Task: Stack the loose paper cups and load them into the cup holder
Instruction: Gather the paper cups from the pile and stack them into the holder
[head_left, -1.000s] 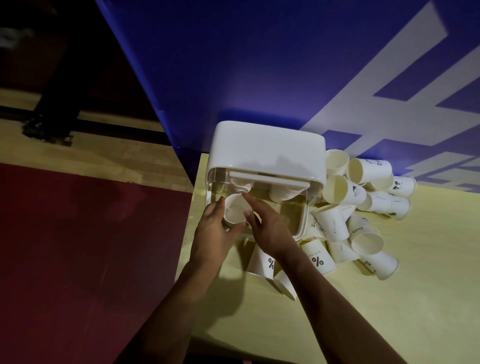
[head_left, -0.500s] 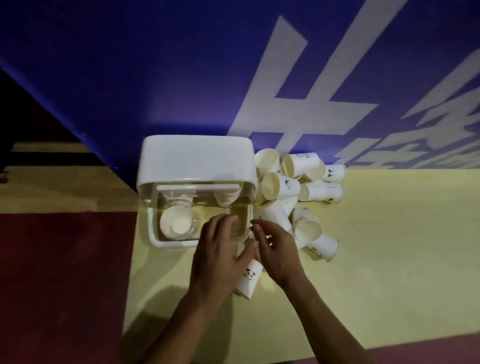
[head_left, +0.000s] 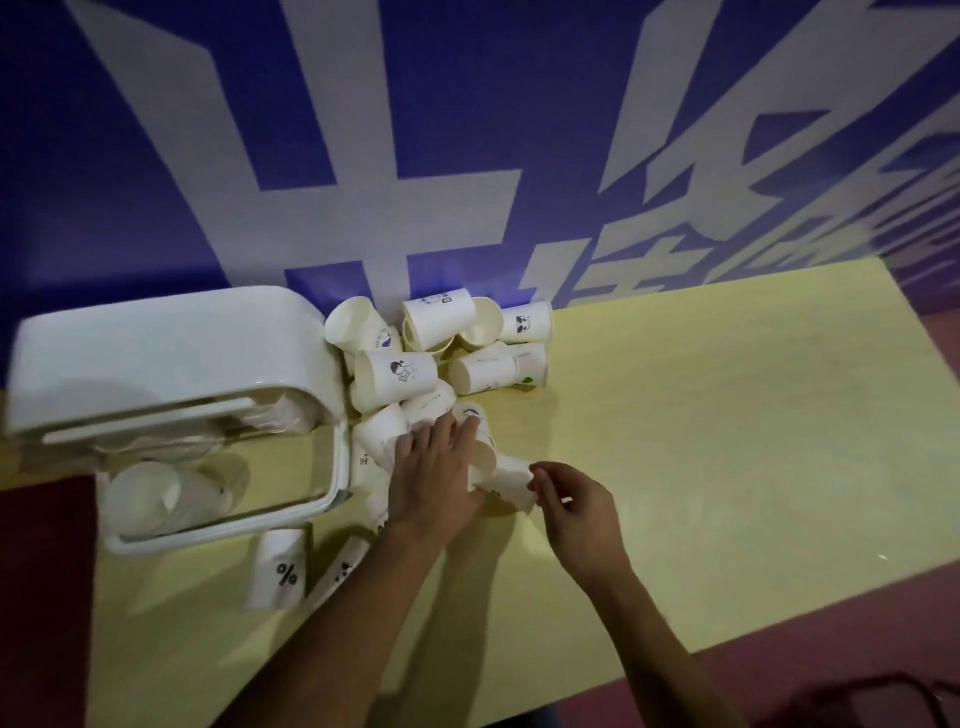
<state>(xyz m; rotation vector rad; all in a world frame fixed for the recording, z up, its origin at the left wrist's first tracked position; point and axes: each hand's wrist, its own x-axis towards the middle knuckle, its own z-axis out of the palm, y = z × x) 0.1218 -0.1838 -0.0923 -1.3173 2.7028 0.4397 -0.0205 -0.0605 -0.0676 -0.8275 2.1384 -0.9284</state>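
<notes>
Both hands moved off cup holder (head_left: 171, 353): left hand (head_left: 434, 473) flat atop loose cups (head_left: 395, 371); right hand (head_left: 579, 512) curled at tipped cup (head_left: 506, 486), grip unclear.

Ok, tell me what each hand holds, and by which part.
Left hand lies flat on the loose paper cups, gripping none. Right hand: curled fingertips meet the end of a lying paper cup; a pinch cannot be told.

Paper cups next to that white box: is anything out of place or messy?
Yes. The loose paper cups lie tumbled on their sides in a heap right of the white cup holder, not nested. A cup marked % and a panda-print cup lie flat on the yellow table in front of it. No damage shows.
</notes>
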